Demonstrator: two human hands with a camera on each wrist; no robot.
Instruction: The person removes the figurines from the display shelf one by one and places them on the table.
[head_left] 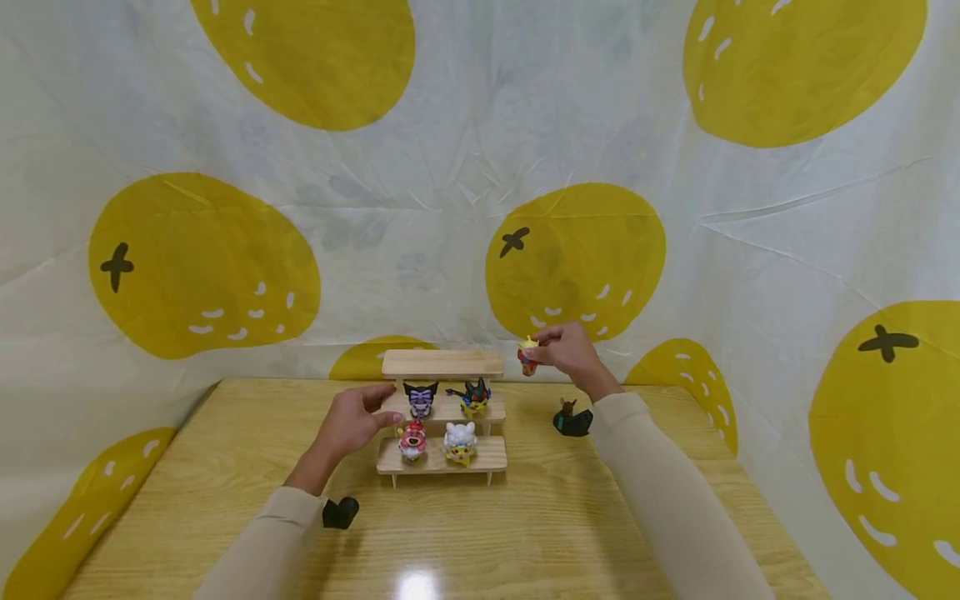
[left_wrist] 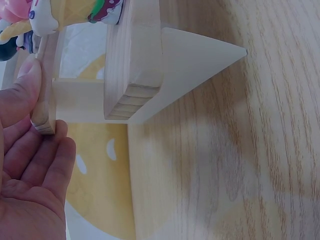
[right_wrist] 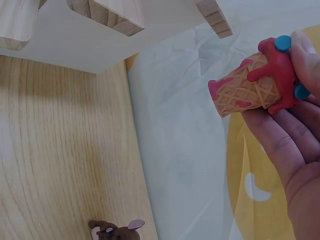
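My right hand grips a small toy figurine beside the upper right of a three-tier wooden display stand. Its base is a waffle ice-cream cone with red drips and blue balls; the yellow top shows in the head view. My left hand pinches the left end of the middle board, thumb above and fingers beneath. On that board stand a purple-black figurine and a yellow one with black ears. The lowest board carries a pink figurine and a white-capped one.
A brown figurine is on the table right of the stand, partly hidden in the head view by a black piece near my right cuff. Another black piece is beside my left cuff. Behind hangs a fruit-patterned cloth.
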